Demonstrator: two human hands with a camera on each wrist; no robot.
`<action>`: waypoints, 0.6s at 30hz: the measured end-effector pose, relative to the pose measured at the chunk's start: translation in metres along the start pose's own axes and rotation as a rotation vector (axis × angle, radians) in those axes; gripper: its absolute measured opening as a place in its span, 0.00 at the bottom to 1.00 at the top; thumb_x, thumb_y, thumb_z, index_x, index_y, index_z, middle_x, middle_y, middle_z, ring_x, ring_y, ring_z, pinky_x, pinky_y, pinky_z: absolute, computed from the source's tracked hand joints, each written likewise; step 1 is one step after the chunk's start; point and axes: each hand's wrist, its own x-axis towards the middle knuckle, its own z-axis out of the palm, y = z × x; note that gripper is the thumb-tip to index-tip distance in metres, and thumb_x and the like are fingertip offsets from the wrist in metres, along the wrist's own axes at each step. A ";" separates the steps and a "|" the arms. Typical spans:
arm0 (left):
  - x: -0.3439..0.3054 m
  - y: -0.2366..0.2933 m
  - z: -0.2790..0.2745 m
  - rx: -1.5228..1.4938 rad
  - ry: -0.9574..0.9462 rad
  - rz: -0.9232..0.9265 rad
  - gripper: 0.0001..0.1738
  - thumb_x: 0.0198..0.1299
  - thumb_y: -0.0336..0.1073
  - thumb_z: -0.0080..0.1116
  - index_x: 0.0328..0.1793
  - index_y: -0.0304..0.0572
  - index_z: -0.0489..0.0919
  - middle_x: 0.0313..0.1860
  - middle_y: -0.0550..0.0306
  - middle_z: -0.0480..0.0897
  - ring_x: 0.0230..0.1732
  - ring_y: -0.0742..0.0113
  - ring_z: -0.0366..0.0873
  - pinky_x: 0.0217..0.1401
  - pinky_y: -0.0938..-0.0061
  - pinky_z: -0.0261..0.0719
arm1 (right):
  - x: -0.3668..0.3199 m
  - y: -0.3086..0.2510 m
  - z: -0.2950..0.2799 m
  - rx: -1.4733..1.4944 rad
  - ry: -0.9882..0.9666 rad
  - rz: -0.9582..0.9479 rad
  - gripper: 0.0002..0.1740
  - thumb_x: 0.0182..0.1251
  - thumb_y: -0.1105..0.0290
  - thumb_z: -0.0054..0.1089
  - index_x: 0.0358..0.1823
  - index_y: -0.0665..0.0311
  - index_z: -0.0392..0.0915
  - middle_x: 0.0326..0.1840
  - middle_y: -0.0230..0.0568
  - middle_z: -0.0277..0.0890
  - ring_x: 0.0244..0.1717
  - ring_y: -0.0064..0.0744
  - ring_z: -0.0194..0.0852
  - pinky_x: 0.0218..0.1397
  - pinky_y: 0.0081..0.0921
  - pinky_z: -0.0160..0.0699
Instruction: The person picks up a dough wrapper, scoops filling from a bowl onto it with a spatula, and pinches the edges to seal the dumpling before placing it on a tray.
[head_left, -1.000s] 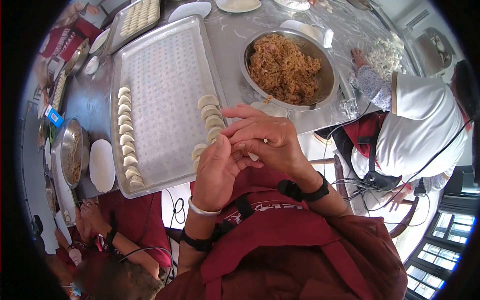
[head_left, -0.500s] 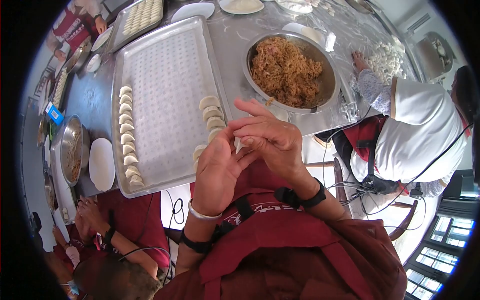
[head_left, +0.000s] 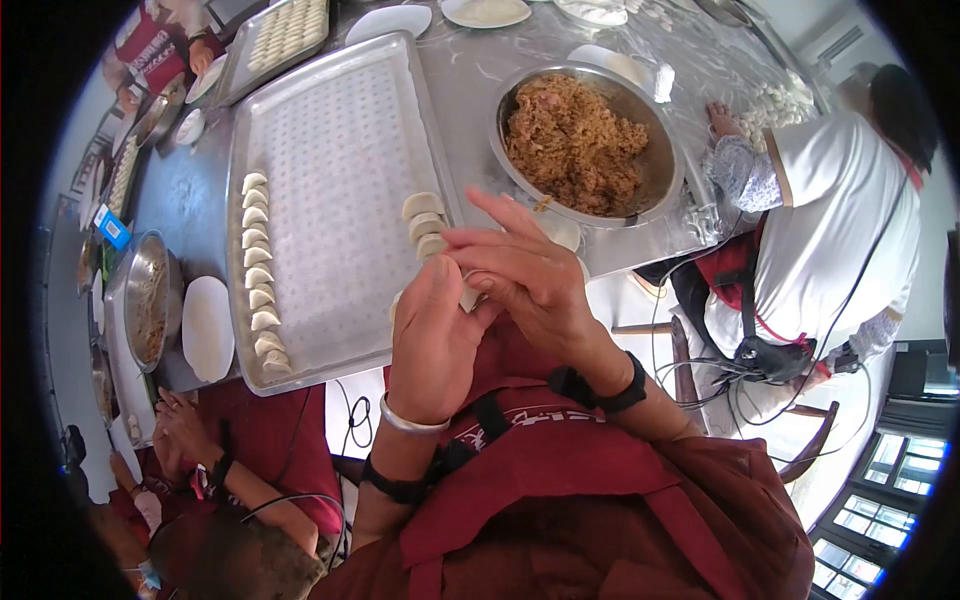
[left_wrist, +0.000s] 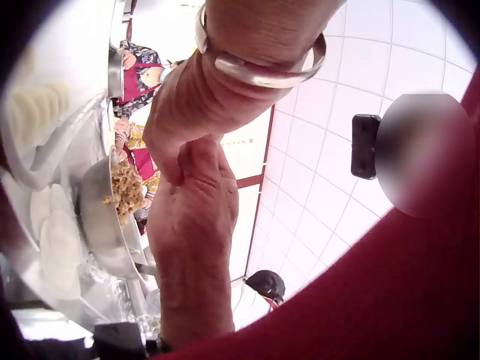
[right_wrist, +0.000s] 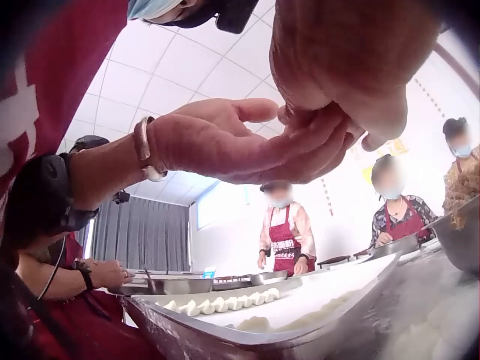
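Observation:
Both hands meet in front of the red apron, close to the tray's near right corner. Between their fingertips shows a small pale bit of dough, apparently a dumpling point(head_left: 469, 297), mostly hidden by the fingers. My left hand point(head_left: 430, 340), with a silver bangle at its wrist, cups it from the left with the thumb up. From the right, my right hand point(head_left: 545, 295) pinches it, its outer fingers stretched out. In the right wrist view the left hand point(right_wrist: 232, 146) curves beneath the right one point(right_wrist: 352, 67), and the dough is hidden there.
A large metal tray point(head_left: 340, 150) holds a row of folded dumplings point(head_left: 257, 240) at left and another row point(head_left: 424, 225) at right. Beyond the hands stands a steel bowl point(head_left: 660, 190) of brown filling point(head_left: 575, 140). Another person point(head_left: 840, 220) works at the right; others sit or stand at left.
The right hand's fingers have shifted over the left fingertips, and the hands have closed more tightly, covering more of the dough. At right, the other person's head has come further into view.

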 end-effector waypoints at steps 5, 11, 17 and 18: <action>0.001 -0.001 0.000 -0.095 0.006 0.006 0.26 0.80 0.44 0.35 0.72 0.31 0.63 0.68 0.50 0.69 0.65 0.64 0.72 0.68 0.63 0.72 | 0.003 -0.005 0.004 0.059 0.148 0.043 0.19 0.64 0.65 0.65 0.55 0.62 0.81 0.64 0.46 0.78 0.74 0.58 0.63 0.73 0.50 0.61; 0.010 -0.012 0.013 -0.103 0.093 -0.024 0.28 0.80 0.49 0.33 0.74 0.34 0.61 0.66 0.53 0.71 0.64 0.64 0.72 0.69 0.63 0.70 | 0.002 0.006 -0.001 -0.127 0.042 -0.010 0.25 0.66 0.61 0.64 0.61 0.65 0.76 0.67 0.51 0.74 0.75 0.60 0.61 0.71 0.50 0.64; 0.014 -0.016 0.007 -0.151 0.071 -0.052 0.30 0.80 0.53 0.33 0.74 0.37 0.62 0.65 0.55 0.73 0.65 0.64 0.72 0.69 0.63 0.69 | -0.002 0.008 0.002 -0.281 0.102 0.001 0.28 0.65 0.62 0.64 0.63 0.68 0.73 0.68 0.51 0.72 0.75 0.58 0.60 0.72 0.51 0.64; 0.015 -0.015 0.010 -0.145 0.107 -0.058 0.30 0.79 0.54 0.33 0.74 0.37 0.62 0.65 0.54 0.73 0.65 0.63 0.72 0.69 0.63 0.69 | -0.003 0.009 0.005 -0.278 0.107 0.004 0.27 0.65 0.63 0.64 0.63 0.68 0.73 0.69 0.51 0.71 0.75 0.58 0.60 0.72 0.50 0.64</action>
